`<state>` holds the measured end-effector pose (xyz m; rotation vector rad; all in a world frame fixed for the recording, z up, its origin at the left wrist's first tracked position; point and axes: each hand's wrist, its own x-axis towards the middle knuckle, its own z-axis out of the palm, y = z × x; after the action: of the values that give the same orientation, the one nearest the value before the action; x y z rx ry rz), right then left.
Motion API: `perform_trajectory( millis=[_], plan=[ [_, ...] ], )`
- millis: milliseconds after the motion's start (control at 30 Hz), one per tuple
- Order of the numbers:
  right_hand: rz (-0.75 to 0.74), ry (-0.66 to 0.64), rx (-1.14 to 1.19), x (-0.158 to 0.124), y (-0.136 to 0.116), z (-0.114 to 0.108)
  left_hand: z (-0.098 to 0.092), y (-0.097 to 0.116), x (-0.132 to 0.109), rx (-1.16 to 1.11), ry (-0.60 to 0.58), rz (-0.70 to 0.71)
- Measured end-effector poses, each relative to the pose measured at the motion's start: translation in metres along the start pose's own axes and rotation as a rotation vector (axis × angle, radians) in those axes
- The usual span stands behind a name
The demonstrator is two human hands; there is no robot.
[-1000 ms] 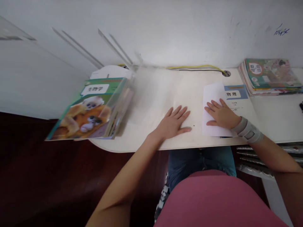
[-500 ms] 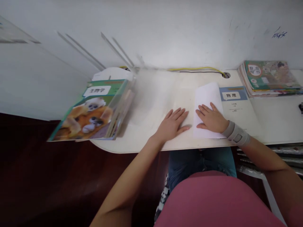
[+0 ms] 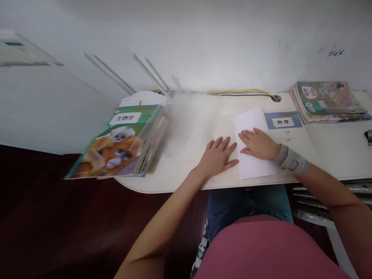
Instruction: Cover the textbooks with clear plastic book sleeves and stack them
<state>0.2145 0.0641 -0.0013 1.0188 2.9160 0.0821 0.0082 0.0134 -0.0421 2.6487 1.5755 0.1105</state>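
My left hand [image 3: 216, 157] lies flat on the white desk [image 3: 192, 131] with its fingers spread, its fingertips close to the left edge of a white sheet [image 3: 252, 166]. On that sheet rests my right hand [image 3: 258, 144], palm down, fingers extended, a grey band round its wrist. The sheet covers the left part of a book with a blue and white cover [image 3: 287, 133], whose right side stays visible. Neither hand grips anything.
A stack of books with a green cover [image 3: 116, 143] overhangs the desk's left end. Another book stack [image 3: 331, 100] lies at the back right. A yellow cable [image 3: 244, 91] runs along the wall to a round hole [image 3: 276, 98].
My right hand has shifted slightly left and up over the white sheet. My left hand has come nearer the sheet's edge, its fingers spread wider. The whole view has shifted a little.
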Motion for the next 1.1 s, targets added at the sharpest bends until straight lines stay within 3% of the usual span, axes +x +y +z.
perform_trajectory(
  millis=[100, 200, 467, 933, 1033, 1100],
  plan=[
    [0.051, -0.066, -0.028, 0.012, 0.018, 0.0, 0.003, 0.0, -0.002, -0.016, 0.019, -0.011],
    [0.049, -0.117, -0.006, 0.018, 0.02, 0.007, 0.005, -0.001, -0.004, -0.05, 0.026, -0.014],
    [0.053, -0.095, 0.015, 0.028, 0.019, 0.019, 0.011, -0.005, -0.004, -0.088, 0.009, 0.048],
    [0.059, -0.083, 0.108, 0.037, 0.004, 0.024, 0.015, -0.006, -0.004, -0.096, 0.032, 0.031],
    [0.022, -0.076, 0.197, 0.04, 0.012, 0.02, 0.017, -0.008, -0.005, -0.107, 0.042, 0.027],
    [0.012, 0.018, 0.283, 0.035, 0.025, 0.017, 0.018, -0.008, -0.005, -0.113, 0.053, 0.032]
  ],
)
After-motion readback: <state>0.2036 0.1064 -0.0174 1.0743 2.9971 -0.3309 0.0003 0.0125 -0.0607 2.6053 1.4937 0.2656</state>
